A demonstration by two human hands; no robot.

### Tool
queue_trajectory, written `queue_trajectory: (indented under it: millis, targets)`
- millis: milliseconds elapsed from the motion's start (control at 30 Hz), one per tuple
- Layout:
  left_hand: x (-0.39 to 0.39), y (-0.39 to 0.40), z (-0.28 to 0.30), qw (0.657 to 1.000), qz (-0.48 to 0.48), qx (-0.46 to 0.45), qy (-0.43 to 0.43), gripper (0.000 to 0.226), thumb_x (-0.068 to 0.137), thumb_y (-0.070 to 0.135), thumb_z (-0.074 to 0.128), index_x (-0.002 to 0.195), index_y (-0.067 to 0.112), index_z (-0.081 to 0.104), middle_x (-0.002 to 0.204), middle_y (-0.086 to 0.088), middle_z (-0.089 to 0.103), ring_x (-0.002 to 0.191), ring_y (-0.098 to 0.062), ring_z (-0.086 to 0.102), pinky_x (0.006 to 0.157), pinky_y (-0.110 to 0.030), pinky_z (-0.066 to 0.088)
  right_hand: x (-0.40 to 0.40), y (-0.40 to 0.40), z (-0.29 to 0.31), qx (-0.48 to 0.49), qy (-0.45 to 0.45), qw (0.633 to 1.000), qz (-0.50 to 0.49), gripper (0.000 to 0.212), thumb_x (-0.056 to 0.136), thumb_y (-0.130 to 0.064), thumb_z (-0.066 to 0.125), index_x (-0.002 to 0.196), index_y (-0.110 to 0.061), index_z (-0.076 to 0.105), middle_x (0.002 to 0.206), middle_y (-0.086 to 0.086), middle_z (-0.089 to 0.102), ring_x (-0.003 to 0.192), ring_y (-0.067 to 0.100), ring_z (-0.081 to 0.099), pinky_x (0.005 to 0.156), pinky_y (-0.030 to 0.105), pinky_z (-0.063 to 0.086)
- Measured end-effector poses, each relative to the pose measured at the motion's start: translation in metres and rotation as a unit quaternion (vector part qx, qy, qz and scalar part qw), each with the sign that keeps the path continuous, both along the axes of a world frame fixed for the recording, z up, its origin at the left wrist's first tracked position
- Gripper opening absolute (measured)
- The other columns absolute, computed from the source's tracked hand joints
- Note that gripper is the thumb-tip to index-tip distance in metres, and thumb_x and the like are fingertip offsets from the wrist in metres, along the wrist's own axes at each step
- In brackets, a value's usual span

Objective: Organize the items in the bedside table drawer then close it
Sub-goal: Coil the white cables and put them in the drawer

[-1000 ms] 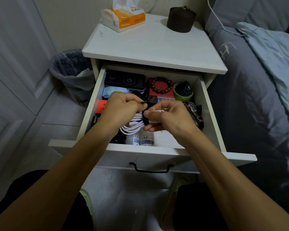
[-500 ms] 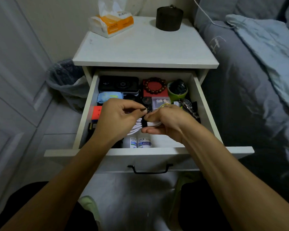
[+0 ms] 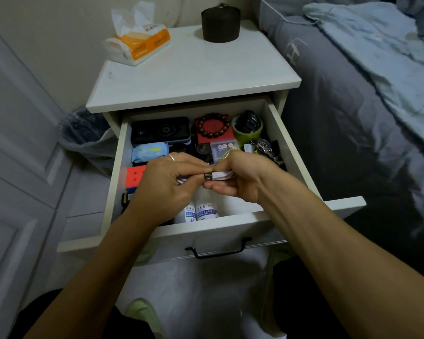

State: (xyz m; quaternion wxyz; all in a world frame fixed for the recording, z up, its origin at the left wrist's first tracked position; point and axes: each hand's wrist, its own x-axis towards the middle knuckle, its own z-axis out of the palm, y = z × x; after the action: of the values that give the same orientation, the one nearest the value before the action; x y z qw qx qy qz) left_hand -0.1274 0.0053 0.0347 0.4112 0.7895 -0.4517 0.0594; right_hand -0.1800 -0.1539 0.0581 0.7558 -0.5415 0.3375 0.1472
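White cable, coiled and bound by a dark strap, is gripped by the fingers of both the left hand and right hand over the open drawer; two white bottles beneath carry blue writing too small to read, partly hidden by the hands

Coiled white cable with black strap, above open drawer.

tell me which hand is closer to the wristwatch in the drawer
Right. The right hand grips the white cable just in front and left of the wristwatch, by the drawer's right wall. The left hand grips the cable further left.
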Motion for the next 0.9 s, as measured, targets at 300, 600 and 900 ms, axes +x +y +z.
queue_trajectory:
  millis: [300, 600, 900]
  targets:
    - [0.005, 0.003, 0.002, 0.997, -0.036, 0.043, -0.048, 0.031, 0.078, 0.013, 0.073, 0.109, 0.009, 0.075, 0.110, -0.001, 0.072, 0.101, -0.008, 0.064, 0.093, -0.017, 0.048, -0.007, -0.010, 0.002, -0.007, -0.003, 0.999, 0.044, 0.015, 0.089, -0.010, 0.049, 0.089, -0.010, 0.064, 0.086, 0.012, 0.073, 0.084, 0.023, 0.072, 0.075, 0.029, 0.050]
    - [0.003, 0.008, 0.005, 0.994, 0.005, -0.002, 0.114, 0.028, 0.083, 0.009, 0.076, 0.108, 0.021, 0.074, 0.098, 0.008, 0.074, 0.087, -0.004, 0.069, 0.078, -0.017, 0.053, -0.010, -0.008, 0.007, -0.104, -0.033, 0.989, 0.100, 0.031, 0.097, -0.034, 0.049, 0.095, -0.009, 0.067, 0.081, 0.012, 0.073, 0.077, 0.023, 0.066, 0.075, 0.033, 0.051]
    - [0.009, 0.009, 0.013, 0.937, 0.057, -0.009, 0.345, 0.012, 0.084, 0.012, 0.074, 0.095, 0.015, 0.077, 0.061, -0.004, 0.067, 0.040, -0.013, 0.047, 0.043, -0.020, 0.041, -0.018, -0.015, 0.013, -0.344, -0.301, 0.865, 0.205, 0.027, 0.088, -0.013, 0.069, 0.115, -0.019, 0.070, 0.100, -0.011, 0.070, 0.084, -0.004, 0.065, 0.068, 0.010, 0.050]
